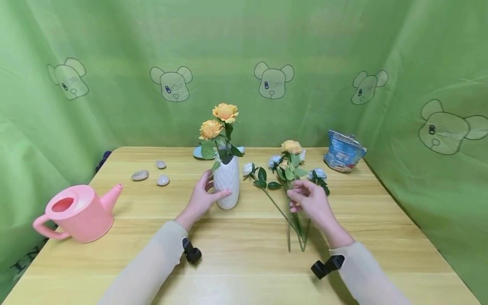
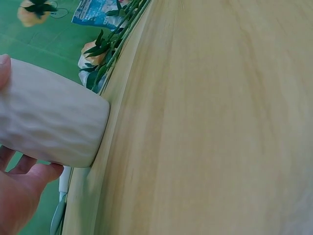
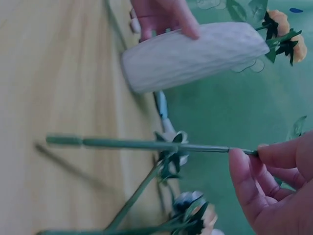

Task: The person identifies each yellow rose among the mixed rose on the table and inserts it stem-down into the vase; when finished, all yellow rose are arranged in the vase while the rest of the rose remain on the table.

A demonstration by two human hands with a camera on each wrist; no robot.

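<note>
A white textured vase [image 1: 226,184] stands upright with two orange roses [image 1: 218,120] in it. My left hand [image 1: 207,197] holds the vase from its left side, thumb across the front and fingers behind. To the right, my right hand [image 1: 310,199] pinches a rose's green stem [image 3: 146,143] between thumb and fingers. Its orange bloom [image 1: 291,147] rises above the hand, and the stem's lower end hangs over the table in the right wrist view. Below and around it lie more cut roses, including a white one [image 1: 248,169] and a pale blue one [image 1: 317,173].
A pink watering can [image 1: 81,214] stands at the table's left, with several smooth stones [image 1: 140,175] beyond it. At the back right is a crumpled blue bag [image 1: 343,152]. Behind the vase lies a light blue flat tool [image 1: 203,152]. Green curtains enclose the table's back and sides.
</note>
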